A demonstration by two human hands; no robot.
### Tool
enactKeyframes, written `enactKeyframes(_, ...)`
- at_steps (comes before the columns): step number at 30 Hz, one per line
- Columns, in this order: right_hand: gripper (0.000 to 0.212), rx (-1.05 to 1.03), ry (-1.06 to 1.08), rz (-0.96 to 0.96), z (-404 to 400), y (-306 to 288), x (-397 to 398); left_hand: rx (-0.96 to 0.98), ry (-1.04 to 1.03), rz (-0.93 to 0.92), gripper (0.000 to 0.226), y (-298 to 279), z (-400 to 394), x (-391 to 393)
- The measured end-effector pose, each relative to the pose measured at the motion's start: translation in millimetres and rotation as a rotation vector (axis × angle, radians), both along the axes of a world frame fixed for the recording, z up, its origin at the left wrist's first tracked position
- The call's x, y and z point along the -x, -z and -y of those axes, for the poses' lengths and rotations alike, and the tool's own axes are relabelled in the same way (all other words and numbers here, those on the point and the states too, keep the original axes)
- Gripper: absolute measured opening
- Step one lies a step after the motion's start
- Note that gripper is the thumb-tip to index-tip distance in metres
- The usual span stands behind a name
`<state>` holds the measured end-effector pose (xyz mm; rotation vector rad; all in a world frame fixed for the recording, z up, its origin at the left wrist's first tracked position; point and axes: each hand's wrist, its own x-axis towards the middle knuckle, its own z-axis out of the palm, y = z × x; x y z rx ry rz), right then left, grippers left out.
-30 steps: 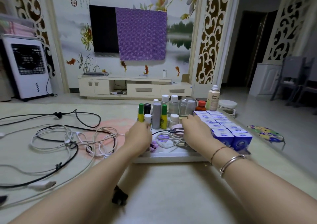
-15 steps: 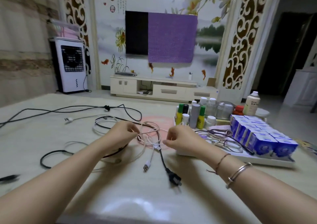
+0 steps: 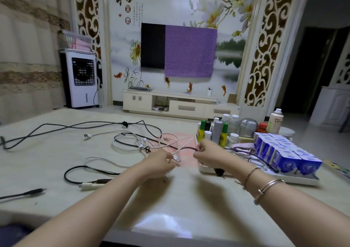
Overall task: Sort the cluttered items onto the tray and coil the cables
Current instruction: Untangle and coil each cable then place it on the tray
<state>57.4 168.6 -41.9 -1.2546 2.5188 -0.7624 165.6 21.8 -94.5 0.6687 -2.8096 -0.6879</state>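
My left hand [image 3: 158,163] pinches a white cable [image 3: 184,140] near its silver USB plug, just left of the tray. My right hand [image 3: 207,154] pinches a black cable [image 3: 186,148] over the tray's left end; that cable's black plug [image 3: 218,171] hangs below the wrist. The white tray [image 3: 295,180] on the right holds several bottles [image 3: 217,131], blue boxes [image 3: 284,152] and a coiled cable [image 3: 244,150]. More white cable loops [image 3: 128,146] and a long black cable [image 3: 75,126] sprawl over the table to the left.
Another black cable with a white plug [image 3: 89,185] lies at front left, and a black lead [image 3: 20,193] reaches in from the left edge. A white spray bottle [image 3: 275,121] stands behind the tray. The table's near edge runs below my forearms.
My hands left the tray, moved left to the cable tangle and picked up cable ends. They now hold them higher and farther apart. The camera has tilted up and turned left.
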Motion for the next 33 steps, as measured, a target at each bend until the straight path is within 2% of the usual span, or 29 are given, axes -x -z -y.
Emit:
enactKeyframes(2,0.016,0.172,-0.006,0.186,-8.6,-16.2,1.6,0.008,-0.053,0.035,0.05,1.3,6.5,3.8)
enactKeyframes(4,0.014,0.327,-0.059,0.368,-19.0,-32.6,1.9,-0.003,-0.115,0.02,0.035,0.0,8.7,6.4)
enactKeyframes(6,0.02,0.449,-0.13,0.469,-27.2,-42.7,1.8,0.02,-0.164,-0.026,0.023,-4.3,7.9,9.1)
enactKeyframes(8,0.023,0.539,-0.194,0.538,-32.4,-49.7,-0.5,0.083,-0.215,-0.12,0.022,-10.9,6.6,10.6)
enactKeyframes(10,0.023,0.596,-0.25,0.595,-34.6,-56.4,-4.7,0.094,-0.208,-0.292,0.028,-22.2,3.3,10.1)
enactKeyframes(14,0.025,0.706,-0.336,0.631,-35.8,-74.8,-13.0,-0.048,-0.087,-0.592,0.034,-53.4,-13.0,7.6)
enactKeyframes(20,0.024,0.872,-0.395,0.665,-39.7,-93.9,-10.7,-0.234,-0.019,-0.711,0.017,-75.2,-24.0,5.3)
enactKeyframes(23,0.026,0.853,-0.331,0.617,-42.6,-88.9,-9.0,-0.296,0.032,-0.799,0.016,-84.7,-32.9,1.8)
enactKeyframes(27,0.026,0.63,-0.149,0.548,-28.1,-63.3,-11.9,-0.395,0.087,-0.896,0.012,-100.1,-40.3,-0.9)
enactKeyframes(31,0.026,0.5,-0.195,0.435,-10.9,-41.1,-19.8,-0.436,0.067,-0.906,0.012,-104.1,-42.3,-0.5)
enactKeyframes(33,0.018,0.488,-0.192,0.347,-3.2,-39.1,-21.0,-0.447,0.027,-0.897,0.016,-101.8,-37.0,0.0)
